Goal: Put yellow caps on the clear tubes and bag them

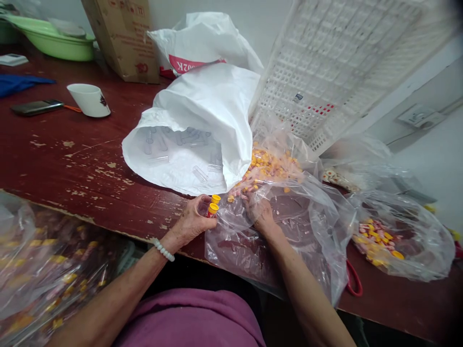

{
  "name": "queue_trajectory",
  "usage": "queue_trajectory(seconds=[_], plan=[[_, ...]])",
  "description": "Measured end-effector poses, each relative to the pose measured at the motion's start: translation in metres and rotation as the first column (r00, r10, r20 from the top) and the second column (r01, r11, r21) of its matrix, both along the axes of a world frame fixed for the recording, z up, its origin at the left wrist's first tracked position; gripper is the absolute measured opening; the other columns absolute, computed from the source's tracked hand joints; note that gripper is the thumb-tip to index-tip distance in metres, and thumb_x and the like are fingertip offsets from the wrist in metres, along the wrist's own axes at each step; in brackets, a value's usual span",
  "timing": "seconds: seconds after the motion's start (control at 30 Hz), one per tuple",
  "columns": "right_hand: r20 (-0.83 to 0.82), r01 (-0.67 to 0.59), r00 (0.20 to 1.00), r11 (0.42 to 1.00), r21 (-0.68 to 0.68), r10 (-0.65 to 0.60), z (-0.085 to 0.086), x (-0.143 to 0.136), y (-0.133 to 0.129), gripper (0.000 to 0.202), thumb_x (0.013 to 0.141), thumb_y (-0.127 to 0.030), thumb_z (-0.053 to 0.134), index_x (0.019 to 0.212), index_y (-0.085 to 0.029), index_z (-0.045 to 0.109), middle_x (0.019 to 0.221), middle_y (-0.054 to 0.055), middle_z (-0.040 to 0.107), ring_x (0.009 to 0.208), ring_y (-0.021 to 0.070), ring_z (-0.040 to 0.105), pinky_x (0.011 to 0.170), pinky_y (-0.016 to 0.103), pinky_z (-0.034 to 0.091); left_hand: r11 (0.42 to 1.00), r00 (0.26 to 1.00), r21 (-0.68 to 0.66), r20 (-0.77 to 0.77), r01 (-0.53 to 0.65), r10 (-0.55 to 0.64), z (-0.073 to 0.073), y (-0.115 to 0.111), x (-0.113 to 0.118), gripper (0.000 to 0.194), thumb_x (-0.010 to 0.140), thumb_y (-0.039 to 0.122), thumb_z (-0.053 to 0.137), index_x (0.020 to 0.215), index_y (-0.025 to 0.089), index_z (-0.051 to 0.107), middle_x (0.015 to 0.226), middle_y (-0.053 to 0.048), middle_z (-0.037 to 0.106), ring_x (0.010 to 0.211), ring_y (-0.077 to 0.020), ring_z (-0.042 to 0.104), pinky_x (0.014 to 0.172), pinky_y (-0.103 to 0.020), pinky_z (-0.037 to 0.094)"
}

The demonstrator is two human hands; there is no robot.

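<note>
My left hand (193, 219), with a pale bead bracelet at the wrist, is closed around two yellow-capped clear tubes (212, 208); red shows below the nearer cap. My right hand (259, 210) is inside a clear plastic bag (307, 231), its fingers curled at the edge of a heap of small yellow caps with pinkish parts (269, 164). Film and loose pieces partly cover those fingertips, so what they grip is unclear. Just beyond my left hand, a white sack (202, 96) lies with its mouth facing me, several empty clear tubes (200, 173) inside.
A white plastic crate (325, 62) leans behind the caps. Another clear bag of yellow pieces (383, 236) lies at right. Many capped tubes (54, 270) fill the lower left, below the worn red table (90, 164). A white cup (88, 100), phone (38, 107) and carton (125, 43) stand farther back.
</note>
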State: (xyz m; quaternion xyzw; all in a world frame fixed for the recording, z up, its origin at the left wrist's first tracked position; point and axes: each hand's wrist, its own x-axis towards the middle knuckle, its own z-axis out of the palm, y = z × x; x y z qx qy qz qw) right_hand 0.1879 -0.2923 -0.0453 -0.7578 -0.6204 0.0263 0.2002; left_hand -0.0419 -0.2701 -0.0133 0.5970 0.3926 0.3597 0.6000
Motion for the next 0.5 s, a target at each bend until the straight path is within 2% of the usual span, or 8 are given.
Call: queue_trajectory(seconds=[0.13, 0.2, 0.27, 0.33, 0.37, 0.43, 0.47, 0.5], plan=[[-0.052, 0.169, 0.984, 0.985, 0.017, -0.168, -0.001, 0.008, -0.009, 0.034, 0.087, -0.042, 0.042, 0.107, -0.019, 0.058, 0.105, 0.011, 0.063, 0.099, 0.0222, 0.059, 0.086, 0.035, 0.043, 0.997, 0.999, 0.077, -0.028, 0.019, -0.017, -0.005, 0.001, 0.001, 0.035, 0.054, 0.007, 0.063, 0.089, 0.013, 0.058, 0.079, -0.001, 0.064, 0.069, -0.0126, 0.058, 0.065, -0.023, 0.046], [-0.118, 0.296, 0.950, 0.955, 0.032, -0.291, 0.003, 0.019, -0.019, 0.038, 0.086, -0.046, 0.041, 0.105, -0.017, 0.057, 0.098, 0.012, 0.064, 0.091, 0.0228, 0.061, 0.080, 0.035, 0.044, 0.988, 0.997, 0.153, -0.071, 0.035, -0.024, -0.005, 0.001, 0.001, 0.036, 0.054, 0.007, 0.063, 0.089, 0.013, 0.059, 0.084, -0.003, 0.064, 0.074, -0.0139, 0.058, 0.068, -0.024, 0.047], [-0.227, 0.463, 0.868, 0.885, 0.052, -0.441, 0.010, 0.031, -0.029, 0.043, 0.087, -0.050, 0.036, 0.105, -0.015, 0.054, 0.089, 0.011, 0.063, 0.078, 0.0209, 0.061, 0.071, 0.033, 0.045, 0.971, 0.992, 0.229, -0.122, 0.062, -0.035, -0.004, 0.001, 0.000, 0.036, 0.054, 0.008, 0.062, 0.089, 0.012, 0.060, 0.089, -0.004, 0.064, 0.078, -0.0151, 0.058, 0.070, -0.025, 0.046], [-0.502, 0.612, 0.709, 0.785, 0.090, -0.495, 0.021, 0.035, -0.040, 0.046, 0.086, -0.055, 0.033, 0.103, -0.016, 0.050, 0.078, 0.005, 0.061, 0.058, 0.0150, 0.056, 0.056, 0.028, 0.043, 0.955, 0.983, 0.285, -0.179, 0.082, -0.032, -0.003, -0.001, 0.001, 0.035, 0.055, 0.009, 0.061, 0.090, 0.013, 0.059, 0.089, -0.004, 0.064, 0.078, -0.0150, 0.058, 0.069, -0.024, 0.045], [-0.640, 0.656, 0.620, 0.747, 0.107, -0.453, 0.029, 0.032, -0.046, 0.046, 0.085, -0.057, 0.033, 0.102, -0.017, 0.049, 0.074, 0.002, 0.058, 0.049, 0.0115, 0.049, 0.049, 0.025, 0.038, 0.949, 0.977, 0.303, -0.212, 0.093, -0.028, -0.001, -0.002, 0.002, 0.034, 0.056, 0.010, 0.060, 0.089, 0.014, 0.059, 0.087, -0.003, 0.064, 0.076, -0.0145, 0.057, 0.067, -0.024, 0.045], [-0.847, 0.659, 0.463, 0.740, 0.133, -0.260, 0.046, 0.012, -0.054, 0.043, 0.082, -0.060, 0.039, 0.097, -0.021, 0.047, 0.069, -0.005, 0.052, 0.039, 0.0059, 0.036, 0.039, 0.020, 0.027, 0.934, 0.958, 0.333, -0.284, 0.126, -0.028, 0.002, -0.006, 0.006, 0.031, 0.058, 0.011, 0.059, 0.088, 0.015, 0.057, 0.084, -0.002, 0.064, 0.071, -0.0136, 0.056, 0.063, -0.023, 0.043], [-0.890, 0.627, 0.421, 0.765, 0.147, -0.174, 0.056, -0.003, -0.057, 0.041, 0.080, -0.061, 0.044, 0.095, -0.022, 0.047, 0.069, -0.006, 0.051, 0.038, 0.0040, 0.032, 0.037, 0.018, 0.024, 0.926, 0.948, 0.346, -0.317, 0.151, -0.037, 0.004, -0.009, 0.009, 0.029, 0.058, 0.012, 0.058, 0.088, 0.016, 0.057, 0.083, -0.001, 0.064, 0.069, -0.0135, 0.056, 0.062, -0.023, 0.042], [-0.932, 0.547, 0.359, 0.822, 0.161, -0.056, 0.065, -0.020, -0.059, 0.039, 0.078, -0.059, 0.050, 0.093, -0.023, 0.047, 0.070, -0.007, 0.050, 0.039, 0.0026, 0.031, 0.036, 0.016, 0.021, 0.917, 0.936, 0.355, -0.349, 0.183, -0.051, 0.007, -0.012, 0.012, 0.028, 0.059, 0.012, 0.057, 0.087, 0.016, 0.057, 0.082, -0.001, 0.064, 0.068, -0.0136, 0.056, 0.061, -0.023, 0.041]])
